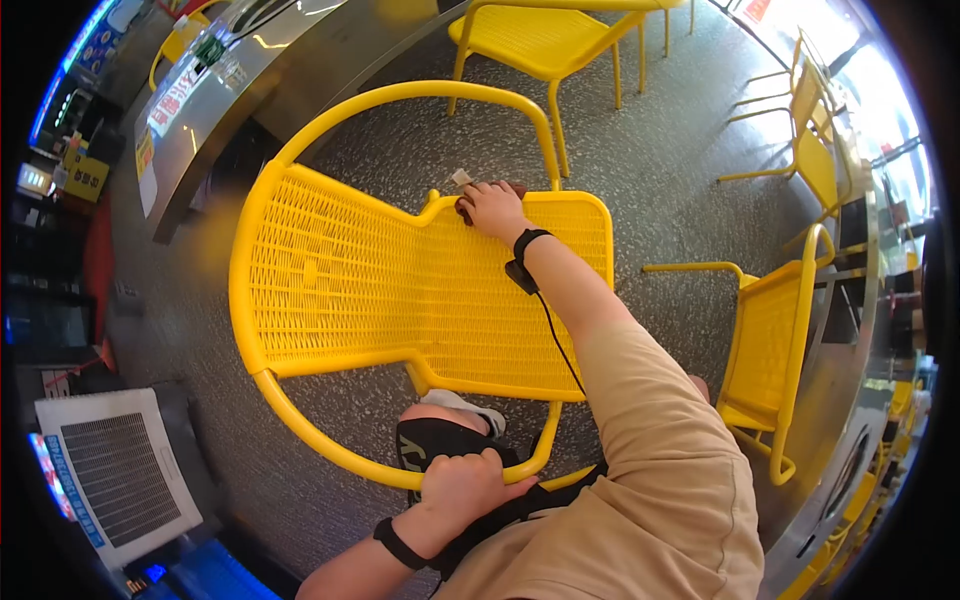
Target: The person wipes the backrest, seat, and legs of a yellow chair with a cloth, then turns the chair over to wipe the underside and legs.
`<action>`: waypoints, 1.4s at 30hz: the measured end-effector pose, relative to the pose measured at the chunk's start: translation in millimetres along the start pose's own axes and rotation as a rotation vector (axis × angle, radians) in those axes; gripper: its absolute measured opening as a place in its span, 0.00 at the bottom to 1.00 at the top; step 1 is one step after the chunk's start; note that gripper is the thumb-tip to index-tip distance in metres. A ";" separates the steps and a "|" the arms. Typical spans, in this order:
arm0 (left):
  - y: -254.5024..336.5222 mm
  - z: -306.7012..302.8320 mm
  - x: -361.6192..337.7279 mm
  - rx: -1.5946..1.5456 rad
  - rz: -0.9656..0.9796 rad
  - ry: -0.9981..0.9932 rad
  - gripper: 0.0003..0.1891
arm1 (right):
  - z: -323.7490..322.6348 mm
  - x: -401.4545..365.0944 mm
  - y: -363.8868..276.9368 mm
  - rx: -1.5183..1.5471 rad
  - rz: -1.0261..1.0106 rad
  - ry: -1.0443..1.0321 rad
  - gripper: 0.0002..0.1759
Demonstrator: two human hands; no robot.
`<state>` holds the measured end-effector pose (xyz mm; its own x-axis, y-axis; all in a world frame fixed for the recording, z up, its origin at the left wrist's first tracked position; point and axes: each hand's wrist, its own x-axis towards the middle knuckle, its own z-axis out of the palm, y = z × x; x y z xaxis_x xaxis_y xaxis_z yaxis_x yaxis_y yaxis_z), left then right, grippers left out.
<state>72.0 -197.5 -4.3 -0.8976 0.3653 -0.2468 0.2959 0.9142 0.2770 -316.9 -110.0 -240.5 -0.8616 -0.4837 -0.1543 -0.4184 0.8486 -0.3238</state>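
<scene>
Here, the left hand (462, 492) wraps its fingers around the armrest (322, 447) of a yellow chair (425, 285), which fills the middle of the frame. Just above centre, the right hand (493, 210) has its fingers closed over a dark reddish cloth (464, 210) at the seat's edge. Another yellow chair (545, 45) stands at the top.

The room is floored in dark grey, speckled material (680, 150). A yellow chair (530, 45) is placed on the far side, another yellow chair (765, 350) at right, and further yellow seats (815, 165) at far right, where bright light is admitted through windows (870, 60). A metal table (212, 118) is positioned at far left; a white-framed grille (125, 480) is seen near left.
</scene>
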 end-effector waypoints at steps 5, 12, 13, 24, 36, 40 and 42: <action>3.7 -0.8 1.2 0.105 0.017 0.011 0.37 | -18.9 -61.5 84.2 -0.054 0.035 0.161 0.24; 12.4 -8.1 3.2 0.148 -0.013 -0.036 0.40 | -25.0 -125.4 148.0 -0.134 0.178 0.347 0.25; 12.2 -7.4 3.1 0.157 -0.012 -0.029 0.40 | -31.3 -131.8 149.4 -0.024 0.253 0.304 0.26; 19.7 -17.1 4.7 0.253 -0.095 -0.290 0.45 | 7.1 -227.0 110.9 0.419 0.655 0.315 0.38; 27.5 -19.8 -4.8 0.329 -0.130 -0.233 0.44 | 25.5 -361.1 23.0 0.548 0.928 0.088 0.35; 35.2 -24.7 -4.3 0.342 -0.123 -0.273 0.45 | 60.4 -374.2 14.6 0.407 1.033 0.171 0.30; 29.6 -22.4 -3.9 0.373 -0.101 -0.245 0.46 | 62.6 -382.4 13.1 0.539 1.026 0.177 0.32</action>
<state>76.9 -175.8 25.7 -0.8377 0.2605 -0.4800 0.3482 0.9318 -0.1020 25.1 72.6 -244.2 -0.7702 0.4472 -0.4547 0.6351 0.6029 -0.4829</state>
